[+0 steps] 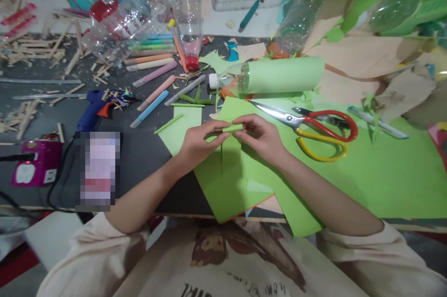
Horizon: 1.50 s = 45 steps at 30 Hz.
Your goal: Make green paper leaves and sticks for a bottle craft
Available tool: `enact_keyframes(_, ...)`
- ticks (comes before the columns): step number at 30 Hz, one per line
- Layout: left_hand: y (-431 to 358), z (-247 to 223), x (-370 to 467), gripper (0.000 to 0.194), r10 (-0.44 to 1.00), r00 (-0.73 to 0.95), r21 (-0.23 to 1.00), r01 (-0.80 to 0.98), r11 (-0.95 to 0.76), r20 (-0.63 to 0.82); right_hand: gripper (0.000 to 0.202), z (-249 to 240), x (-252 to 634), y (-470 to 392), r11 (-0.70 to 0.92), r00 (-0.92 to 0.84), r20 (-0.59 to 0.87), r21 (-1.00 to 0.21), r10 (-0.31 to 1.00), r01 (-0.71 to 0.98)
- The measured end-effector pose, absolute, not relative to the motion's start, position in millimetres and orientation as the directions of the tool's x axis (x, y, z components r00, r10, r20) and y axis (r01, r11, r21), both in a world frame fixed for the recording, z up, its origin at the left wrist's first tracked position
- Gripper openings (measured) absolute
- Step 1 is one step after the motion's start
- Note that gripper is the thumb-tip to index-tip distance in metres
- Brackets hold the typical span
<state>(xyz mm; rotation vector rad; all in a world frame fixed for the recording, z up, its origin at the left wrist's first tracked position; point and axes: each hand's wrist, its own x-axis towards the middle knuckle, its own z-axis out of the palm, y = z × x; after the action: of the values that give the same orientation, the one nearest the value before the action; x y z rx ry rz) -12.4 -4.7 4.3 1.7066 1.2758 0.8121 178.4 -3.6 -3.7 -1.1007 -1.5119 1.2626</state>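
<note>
A small green paper roll (233, 128) is pinched between my two hands, lying roughly level above the green paper sheets (230, 166). My left hand (200, 141) grips its left end with thumb and fingers. At the other end, the thumb and fingertips of my right hand (260, 136) close on it. Scissors (296, 122) with one red and one yellow handle lie just right of my right hand, blades parted slightly. Thin green paper sticks (168, 124) rest to the left of my left hand, by a pale green sheet (188, 122).
Behind the hands lies a bottle wrapped in pale green paper (284, 75). Several coloured paper tubes (153, 76) lie at back left. Further left are a blue glue gun (91, 108), a phone (101, 166) and a purple power box (38, 162). A cutter (377, 122) lies right.
</note>
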Motion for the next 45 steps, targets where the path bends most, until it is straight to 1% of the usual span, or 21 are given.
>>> enact_keyframes(3,-4,6,-12,0.022,0.966,0.256,0.896,0.418,-0.149,0.042,0.017,-3,179,-3,0.136,-0.238,0.093,-0.976,0.967,0.170)
enact_keyframes(7,-2,10,-11,0.023,0.959,0.273,0.888,0.419,-0.190,0.077,0.015,-2,179,-3,0.264,-0.217,0.215,-0.935,0.952,0.235)
enact_keyframes(9,-2,10,-11,0.025,0.952,0.293,0.865,0.450,-0.222,0.092,0.014,-2,179,-3,0.297,-0.222,0.243,-0.919,0.944,0.259)
enact_keyframes(12,-1,9,-11,0.025,0.929,0.338,0.805,0.504,-0.313,0.149,0.014,-3,179,-4,0.326,-0.239,0.262,-0.901,0.935,0.285)
enact_keyframes(15,-1,6,-11,0.021,0.892,0.387,0.747,0.515,-0.421,0.235,0.016,-3,178,-6,0.375,-0.271,0.301,-0.882,0.914,0.285)
enact_keyframes(18,-1,7,-11,0.022,0.869,0.419,0.735,0.497,-0.462,0.263,0.015,-3,177,-8,0.407,-0.315,0.318,-0.870,0.894,0.278)
enact_keyframes(21,-1,10,-11,0.022,0.897,0.382,0.779,0.484,-0.399,0.222,0.014,-1,177,-7,0.378,-0.297,0.300,-0.891,0.906,0.251)
enact_keyframes(23,0,13,-13,0.020,0.933,0.312,0.829,0.463,-0.315,0.180,0.013,-1,178,-6,0.294,-0.236,0.242,-0.929,0.941,0.223)
enact_keyframes(25,1,15,-14,0.021,0.960,0.235,0.870,0.430,-0.240,0.149,0.015,-1,179,-5,0.181,-0.175,0.150,-0.968,0.973,0.175)
enact_keyframes(28,1,16,-15,0.027,0.973,0.176,0.888,0.409,-0.209,0.148,0.022,-1,180,-6,0.078,-0.168,0.061,-0.992,0.984,0.097)
enact_keyframes(32,1,14,-13,0.028,0.970,0.173,0.889,0.397,-0.228,0.171,0.028,-3,178,-8,0.067,-0.215,0.052,-0.996,0.975,0.061)
enact_keyframes(36,0,12,-13,0.025,0.981,0.156,0.902,0.397,-0.172,0.118,0.027,-5,176,-7,0.053,-0.199,0.040,-0.997,0.979,0.061)
enact_keyframes(38,0,11,-13,0.025,0.979,0.170,0.896,0.408,-0.175,0.114,0.027,-7,176,-7,0.037,-0.205,0.024,-0.998,0.979,0.058)
enact_keyframes(41,0,9,-14,0.026,0.963,0.202,0.840,0.479,-0.254,0.176,0.026,-8,176,-6,0.049,-0.215,0.039,-0.998,0.976,0.044)
enact_keyframes(45,1,6,-16,0.028,0.925,0.261,0.732,0.566,-0.379,0.277,0.022,-8,177,-7,0.134,-0.250,0.115,-0.989,0.961,0.059)
